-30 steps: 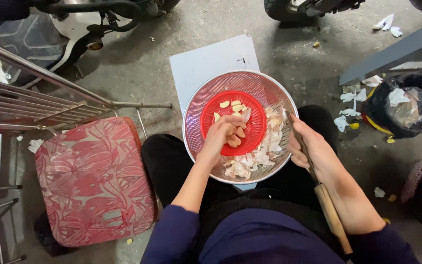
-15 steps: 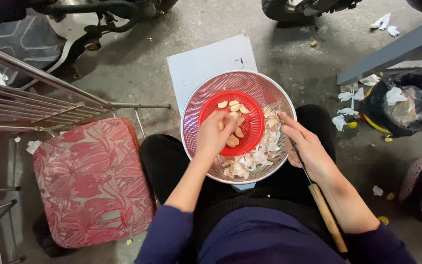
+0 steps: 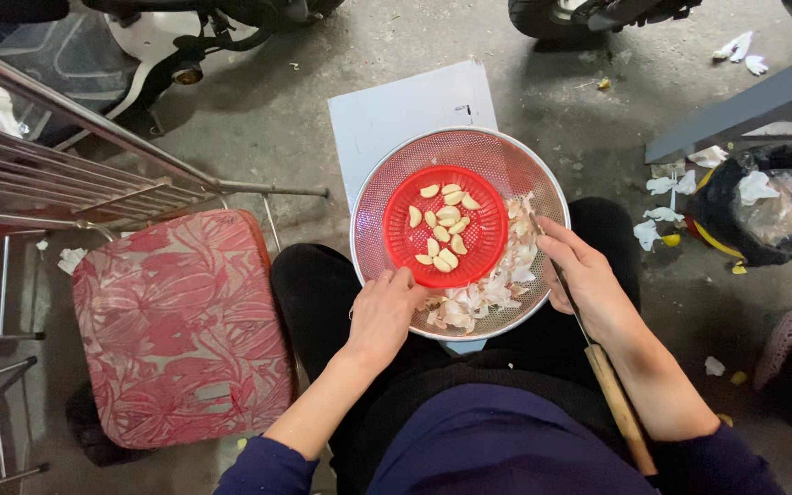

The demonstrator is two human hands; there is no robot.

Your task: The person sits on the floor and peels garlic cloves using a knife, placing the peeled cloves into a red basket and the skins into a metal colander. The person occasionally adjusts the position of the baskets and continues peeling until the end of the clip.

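A round metal mesh colander (image 3: 469,151) rests on my lap. Inside it sits a small red basket (image 3: 477,243) with several peeled garlic cloves (image 3: 442,225). Garlic skins (image 3: 488,293) lie heaped in the colander's near right part. My left hand (image 3: 382,316) grips the colander's near left rim. My right hand (image 3: 584,280) rests at the right rim and holds a knife with a wooden handle (image 3: 618,403), its blade mostly hidden by the hand.
A stool with a red patterned cushion (image 3: 181,325) stands to my left beside a metal rack (image 3: 38,174). A white board (image 3: 410,110) lies under the colander. Black rubbish bags (image 3: 763,211) and scattered skins lie right. Scooters are parked beyond.
My left hand has come out of the red basket, where it was over the cloves, and moved down to the colander's near left rim. The right hand has barely shifted.
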